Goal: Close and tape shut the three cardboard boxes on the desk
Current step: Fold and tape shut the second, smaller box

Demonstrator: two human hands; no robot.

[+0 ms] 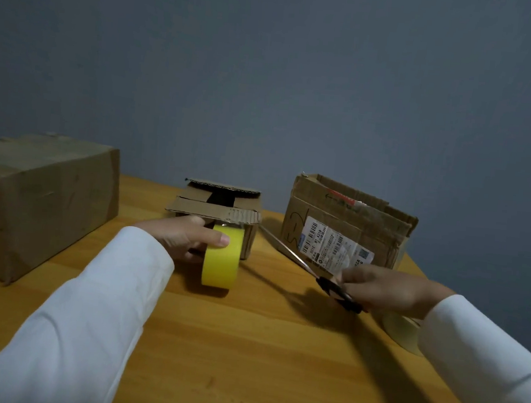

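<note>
Three cardboard boxes sit along the far side of your wooden desk [245,344], and both of your hands are closed on tools in front of them. Your left hand [184,237] grips the yellow tape roll [222,258], thumb laid across its broad outer band and fingers curled round the back, holding the roll upright on its edge just before the small middle box [221,208]. Your right hand [384,290] is curled round the black handles of the scissors [312,271], whose thin metal blades point up and left toward the gap between the middle and right boxes; whether the blades are parted you cannot tell from here. The middle box is squat, with raw corrugated edges showing and its top flaps only partly folded, leaving a dark slot. The right box [349,221] stands taller, creased and worn, its top flaps standing up, a glossy white shipping label [334,247] with barcodes on its near face. The large left box [38,200] is smooth and dull brown, its top flat. A second, pale tape roll [402,332] lies flat beneath your right wrist, partly hidden by the white sleeve [484,358].
</note>
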